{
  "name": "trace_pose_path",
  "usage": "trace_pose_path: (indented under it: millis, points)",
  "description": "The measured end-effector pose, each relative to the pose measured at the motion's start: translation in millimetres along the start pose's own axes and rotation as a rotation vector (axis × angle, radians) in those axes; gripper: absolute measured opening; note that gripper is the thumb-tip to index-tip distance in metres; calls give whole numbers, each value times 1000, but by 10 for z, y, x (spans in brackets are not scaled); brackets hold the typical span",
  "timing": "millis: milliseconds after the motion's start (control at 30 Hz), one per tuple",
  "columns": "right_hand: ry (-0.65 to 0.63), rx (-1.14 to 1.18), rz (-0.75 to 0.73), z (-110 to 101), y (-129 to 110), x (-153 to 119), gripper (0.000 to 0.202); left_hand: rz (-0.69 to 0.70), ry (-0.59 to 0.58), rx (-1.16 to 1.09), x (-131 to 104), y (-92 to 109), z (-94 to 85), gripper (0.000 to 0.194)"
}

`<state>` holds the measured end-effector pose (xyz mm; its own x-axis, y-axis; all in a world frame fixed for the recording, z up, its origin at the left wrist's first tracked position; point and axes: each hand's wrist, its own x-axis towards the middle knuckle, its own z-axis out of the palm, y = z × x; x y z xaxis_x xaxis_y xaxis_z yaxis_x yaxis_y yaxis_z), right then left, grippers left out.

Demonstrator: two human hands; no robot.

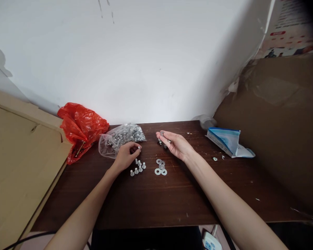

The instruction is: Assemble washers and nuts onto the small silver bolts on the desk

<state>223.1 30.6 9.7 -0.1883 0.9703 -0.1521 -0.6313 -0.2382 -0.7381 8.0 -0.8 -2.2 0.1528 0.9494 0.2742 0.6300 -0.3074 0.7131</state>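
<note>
My left hand (127, 155) pinches a small silver bolt (139, 148) between thumb and fingertips, just above a group of bolts (140, 169) standing on the dark table (146, 201). My right hand (177, 143), palm turned up, holds a small washer (162, 133) at its fingertips. Several small metal pieces (165, 146) show beside and below its fingers, partly hidden. Between the hands and nearer to me, several flat washers (161, 166) lie overlapping on the table.
A clear bag of small metal parts (126, 133) lies behind my left hand, beside a red plastic bag (80, 121). At the right are a blue-and-white packet (226, 139) and small scraps (215, 159). Cardboard (23, 159) stands at the left.
</note>
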Motion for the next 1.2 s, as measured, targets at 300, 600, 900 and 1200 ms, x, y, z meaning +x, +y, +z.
trace_pose_path:
  millis: [300,600,900,1200]
  points:
    - [64,48,-9,-9,-52,-9,7,-66,-14,-54,26,-41,-8,25]
    - [109,50,-11,-58,-76,1,9,-118,33,-93,38,-61,-7,28]
    - [134,73,87,65,-180,-88,7,-107,54,-107,32,-75,-5,28]
    - [91,144,128,34,-223,-92,9,-118,36,-55,34,-26,-22,25]
